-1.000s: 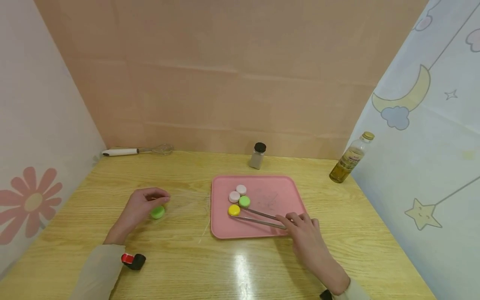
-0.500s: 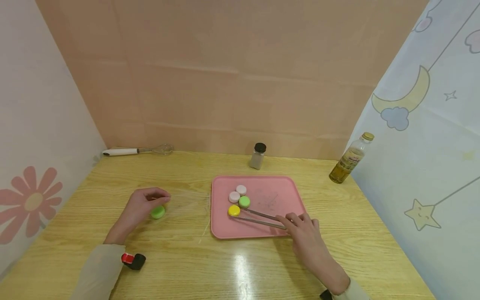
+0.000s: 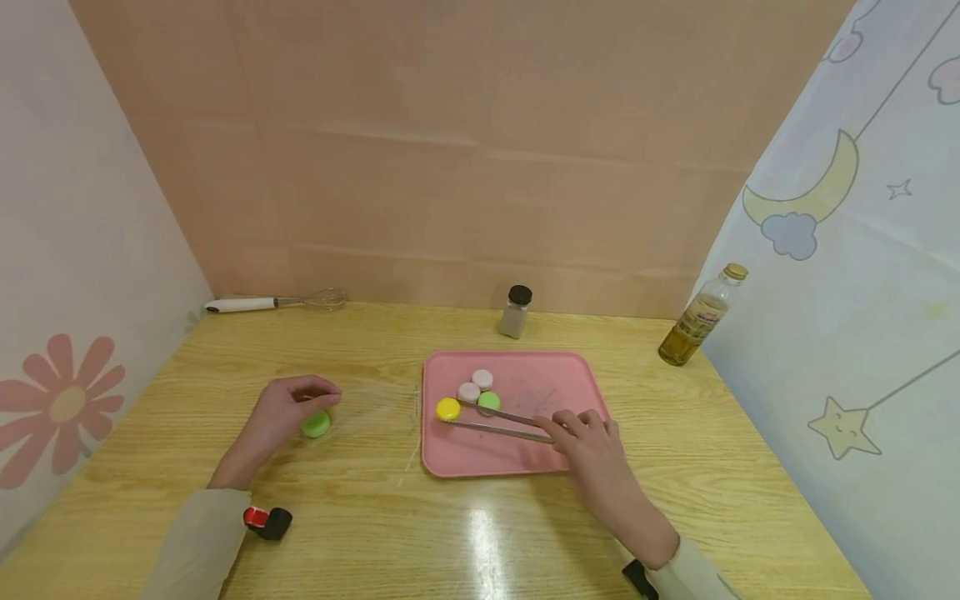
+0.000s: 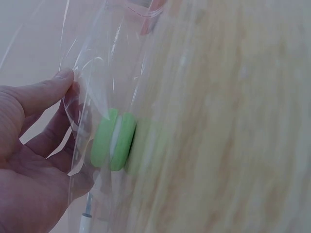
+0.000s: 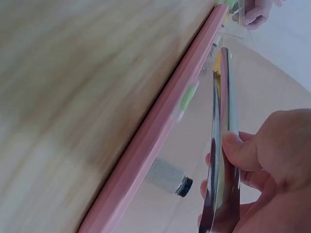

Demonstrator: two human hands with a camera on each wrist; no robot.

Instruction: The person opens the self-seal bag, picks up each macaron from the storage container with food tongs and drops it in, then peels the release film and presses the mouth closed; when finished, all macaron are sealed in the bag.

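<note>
My left hand [image 3: 277, 417] pinches the edge of a clear plastic bag [image 4: 90, 87] between thumb and fingers. A green macaron [image 4: 121, 141] with a white filling lies inside the bag, close to that hand. In my right hand [image 3: 600, 471] I hold metal tongs [image 3: 501, 430], their tips squeezed around a yellow macaron [image 3: 447, 408]. The right wrist view shows the tongs above the pink tray [image 3: 543, 458], so the yellow macaron looks lifted. Two pale pink macarons [image 3: 482, 380] and another green macaron [image 3: 491, 400] sit on the tray, the green one partly behind the tongs.
A whisk [image 3: 273, 302] lies at the back left of the wooden table [image 3: 375, 533]. Behind the tray stands a small jar [image 3: 514, 312] with a black lid. An oil bottle [image 3: 701, 317] stands at the back right. Walls border the table behind and at both sides.
Over the last half second the tongs have carried the yellow macaron left and slightly up in the head view, with the right hand following. The left hand stays in place.
</note>
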